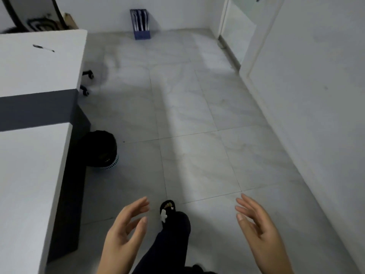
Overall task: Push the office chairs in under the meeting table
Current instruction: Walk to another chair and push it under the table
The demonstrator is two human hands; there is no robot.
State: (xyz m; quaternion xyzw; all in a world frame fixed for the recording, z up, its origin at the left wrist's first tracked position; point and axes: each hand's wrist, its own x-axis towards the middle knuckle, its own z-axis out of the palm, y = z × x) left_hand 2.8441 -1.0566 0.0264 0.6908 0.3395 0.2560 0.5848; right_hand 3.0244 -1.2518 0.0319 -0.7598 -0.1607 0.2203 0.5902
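Both hands are held out low in front of the body, and nothing is held in either one. The left hand (126, 232) is seen with its fingers spread and a little curled. The right hand (256, 224) is open too, with its fingers loose and apart. A foot in a black slipper (167, 210) is seen on the floor between them.

The meeting table (39, 68) runs along the left side, from near to far. Its long side goes the same way the person is facing. Only a small part of an office chair (87, 82) can be seen: two black wheels that stick out from under the far end of the table. The seat and back are hidden, so it cannot be told how far in the chair is.

The chair lies far ahead and to the left of the fingers, well apart from them. The left hand is the nearer one, being on the table's side. The chair probably has to be walked up to before it can be touched. A black bin (102, 149) stands beside the table on the way there.
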